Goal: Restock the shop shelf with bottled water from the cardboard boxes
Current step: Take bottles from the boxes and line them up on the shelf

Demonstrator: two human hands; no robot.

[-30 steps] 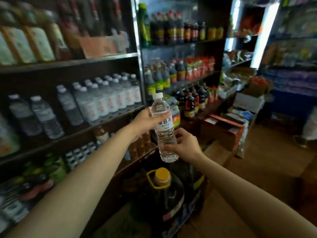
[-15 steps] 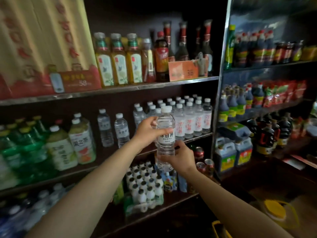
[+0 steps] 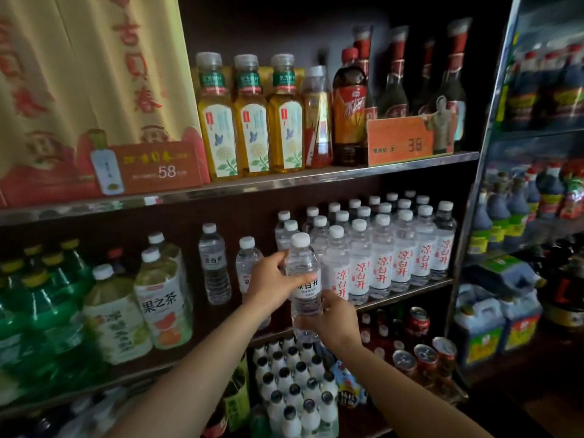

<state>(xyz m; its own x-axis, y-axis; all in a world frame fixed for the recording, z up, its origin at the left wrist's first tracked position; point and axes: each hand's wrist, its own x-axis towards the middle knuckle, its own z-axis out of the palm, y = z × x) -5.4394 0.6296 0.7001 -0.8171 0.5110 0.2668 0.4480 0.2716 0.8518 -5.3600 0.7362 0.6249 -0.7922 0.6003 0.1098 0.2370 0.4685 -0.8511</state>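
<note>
Held bottle: one clear water bottle [image 3: 305, 286] with a white cap and a white label in dark lettering, upright at frame centre, in front of the middle shelf [image 3: 407, 292].
Left hand: the left hand [image 3: 273, 284] wraps the bottle's upper body from the left, thumb across the label, fingers curled behind.
Right hand: the right hand [image 3: 336, 320] grips the bottle's lower part from the right and below, fingers curled round it.
Stocked water: a block of red-lettered water bottles [image 3: 384, 248] fills the middle shelf right of centre; six stand in the front row, with several rows of white caps behind, too crowded to count.
Loose water: two dark-lettered bottles [image 3: 215, 263] stand apart left of the hands; a third shows partly behind the left hand.
Tea bottles: two large pale tea bottles [image 3: 164, 298] stand at middle left, a third behind them, beside green bottles [image 3: 50, 298] at the far left edge.
Top shelf: three yellow tea bottles [image 3: 251, 115] in a row at upper centre, then one clear bottle, one dark soda bottle, and dark red-capped bottles behind an orange price card [image 3: 399, 145] marked 38.
Upper left: yellow and red gift boxes [image 3: 94, 90] with a card marked 58.
Lower shelf: a wrapped pack of small white bottles [image 3: 297, 384] at bottom centre; three cans [image 3: 425, 358] lie to its right.
Right edge: two blue jugs [image 3: 496, 327] under rows of dark sauce bottles.
</note>
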